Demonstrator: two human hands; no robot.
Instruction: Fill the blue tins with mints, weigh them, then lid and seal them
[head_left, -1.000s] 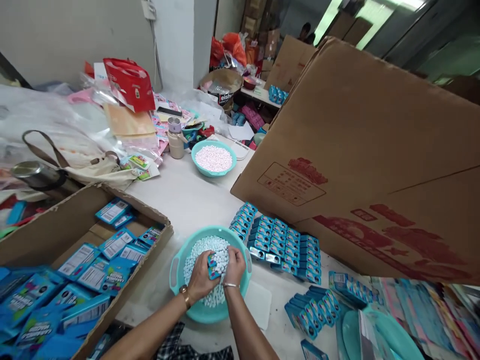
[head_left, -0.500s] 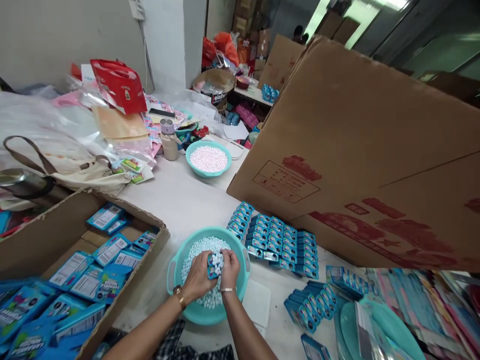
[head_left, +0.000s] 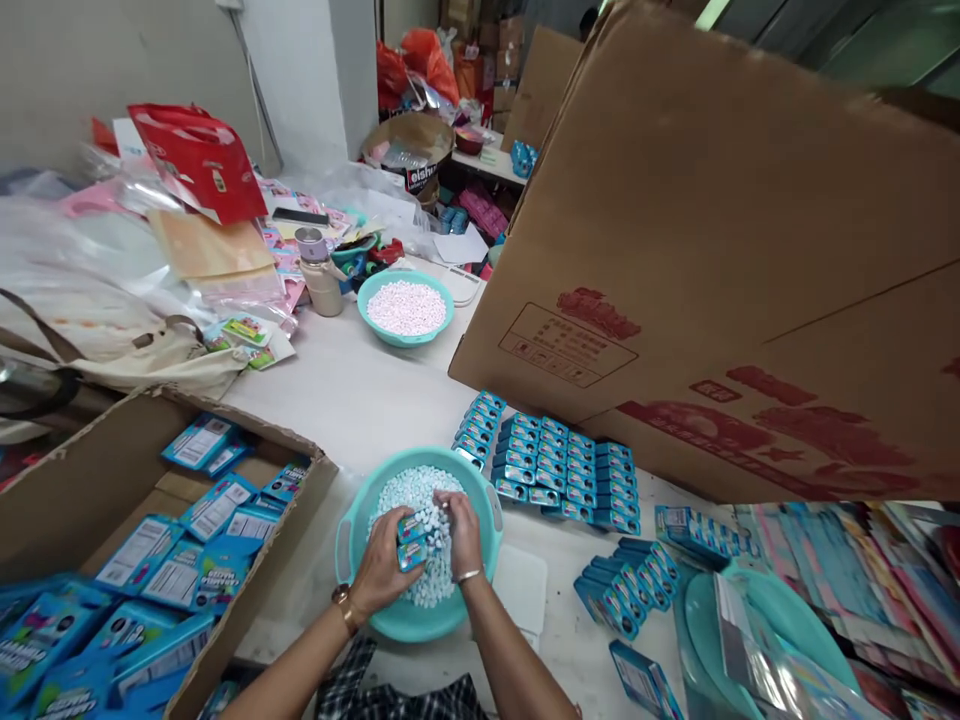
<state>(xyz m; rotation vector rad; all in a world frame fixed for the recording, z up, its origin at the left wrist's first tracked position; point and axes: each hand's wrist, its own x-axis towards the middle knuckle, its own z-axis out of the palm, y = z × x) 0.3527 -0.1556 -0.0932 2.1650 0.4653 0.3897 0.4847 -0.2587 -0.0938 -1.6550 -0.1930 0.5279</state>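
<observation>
2 blue packs sat in the left hand, just over the teal bowl
Small and boxy, with colorful fronts, print too tiny to read. That hand gripped both and hid their far ends; couldn't tell if the curled right hand held any pale pellets. White table, grey wall, plus a big brown carton cut off at right.

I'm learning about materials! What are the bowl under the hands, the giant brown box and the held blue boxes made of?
The bowl looks like smooth plastic: even colour, clean curve. The giant box is probably matt cardboard: dull brown, papery. The held blue boxes look printed, slightly shiny: card or metal, too small to tell.
</observation>
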